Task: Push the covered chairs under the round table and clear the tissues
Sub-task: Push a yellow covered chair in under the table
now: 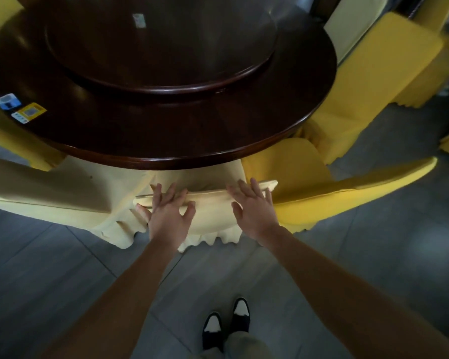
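A pale yellow covered chair (210,203) stands right in front of me, its seat tucked under the rim of the dark round wooden table (166,161). My left hand (169,216) and my right hand (254,213) lie on the top of its backrest, fingers spread, palms against the fabric. A blue tissue pack (8,101) and a yellow tissue pack (29,112) lie at the table's left edge. A third small pack (139,20) sits on the raised turntable (166,86).
A second pale covered chair (49,193) stands to the left, a bright yellow one (347,193) to the right, touching the middle chair. More yellow chairs (373,73) ring the table's right and far sides. My shoes (226,322) are on the grey tiled floor.
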